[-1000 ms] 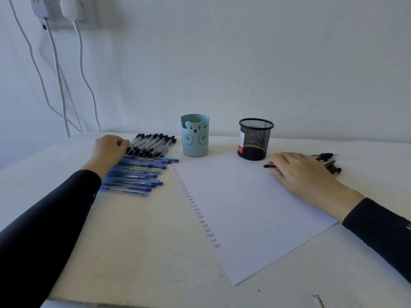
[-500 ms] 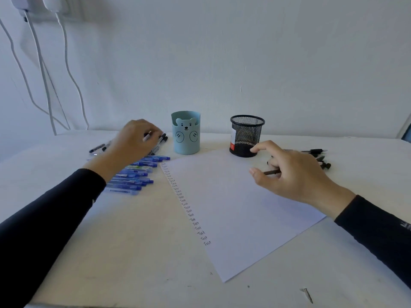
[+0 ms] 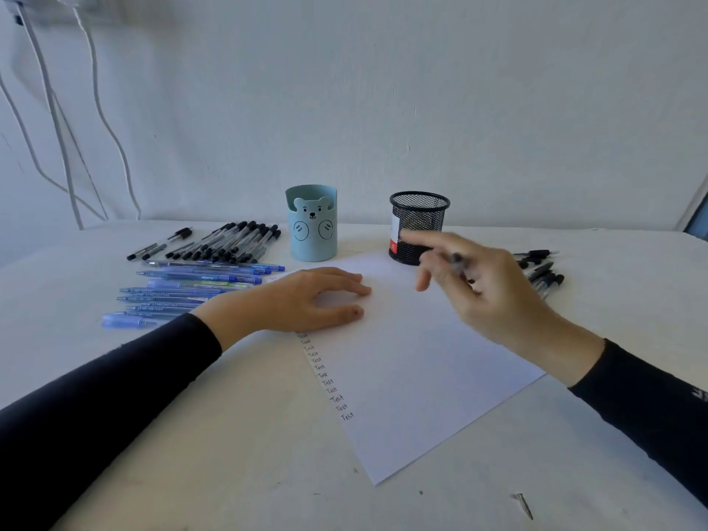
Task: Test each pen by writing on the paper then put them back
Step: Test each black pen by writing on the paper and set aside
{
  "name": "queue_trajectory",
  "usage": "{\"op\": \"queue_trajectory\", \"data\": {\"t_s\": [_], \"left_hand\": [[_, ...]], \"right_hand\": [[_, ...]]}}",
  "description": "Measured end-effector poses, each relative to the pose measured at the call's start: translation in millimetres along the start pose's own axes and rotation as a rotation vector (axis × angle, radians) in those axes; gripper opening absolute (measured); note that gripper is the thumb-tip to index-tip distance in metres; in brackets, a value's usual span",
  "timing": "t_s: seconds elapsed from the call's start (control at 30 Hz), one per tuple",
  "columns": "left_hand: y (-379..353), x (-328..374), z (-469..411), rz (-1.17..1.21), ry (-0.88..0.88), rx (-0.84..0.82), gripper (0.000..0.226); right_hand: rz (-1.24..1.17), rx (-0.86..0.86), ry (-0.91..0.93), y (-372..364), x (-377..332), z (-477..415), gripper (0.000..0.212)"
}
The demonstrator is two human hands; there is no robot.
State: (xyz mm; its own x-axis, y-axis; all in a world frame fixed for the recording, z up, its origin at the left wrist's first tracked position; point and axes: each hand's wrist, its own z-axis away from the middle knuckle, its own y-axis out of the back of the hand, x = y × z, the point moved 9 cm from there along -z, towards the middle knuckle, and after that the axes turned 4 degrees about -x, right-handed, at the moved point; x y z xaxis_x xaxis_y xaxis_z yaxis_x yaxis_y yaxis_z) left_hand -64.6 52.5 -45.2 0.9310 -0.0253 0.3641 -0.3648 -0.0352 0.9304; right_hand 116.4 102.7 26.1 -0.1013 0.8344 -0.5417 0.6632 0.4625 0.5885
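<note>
- The table [image 3: 230, 473] carries the white paper [image 3: 413, 377], with "Test" written down its left edge.
- The left hand [image 3: 306, 300] lies flat on the paper's ten o'clock corner, fingers straight.
- The right hand [image 3: 494, 297] hovers at one o'clock, fingers curled round a blurred black pen [image 3: 458, 260].
- Rows of pens [image 3: 184, 291] lie at ten o'clock.

The table [image 3: 230, 454] carries paper [image 3: 421, 377], rows of pens [image 3: 199, 278], a bear cup [image 3: 312, 231], a mesh cup [image 3: 417, 220], perhaps a screw [image 3: 523, 505].

Thin white cables [image 3: 55, 128] are seen down the pale wall [image 3: 383, 90] — a small grey screw [image 3: 523, 506] is laid on the white tabletop [image 3: 191, 473]
</note>
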Motion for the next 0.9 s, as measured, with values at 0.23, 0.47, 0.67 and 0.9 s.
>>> {"op": "queue_trajectory", "data": {"t_s": [0.23, 0.47, 0.67, 0.9], "left_hand": [[0, -1, 1, -0.018, 0.031, -0.028, 0.044], [1, -1, 0, -0.028, 0.031, -0.016, 0.055], [2, -3, -2, -0.061, 0.089, -0.006, 0.065], [0, -4, -1, -0.059, 0.107, -0.01, 0.069]], "right_hand": [[-0.506, 0.054, -0.465, -4, 18, 5, 0.057], [-0.612, -0.199, -0.477, -47, 3, 17, 0.009], [-0.713, -0.371, -0.472, -69, -6, 26, 0.016], [-0.43, -0.427, -0.392, -82, -21, 33, 0.035]]}}
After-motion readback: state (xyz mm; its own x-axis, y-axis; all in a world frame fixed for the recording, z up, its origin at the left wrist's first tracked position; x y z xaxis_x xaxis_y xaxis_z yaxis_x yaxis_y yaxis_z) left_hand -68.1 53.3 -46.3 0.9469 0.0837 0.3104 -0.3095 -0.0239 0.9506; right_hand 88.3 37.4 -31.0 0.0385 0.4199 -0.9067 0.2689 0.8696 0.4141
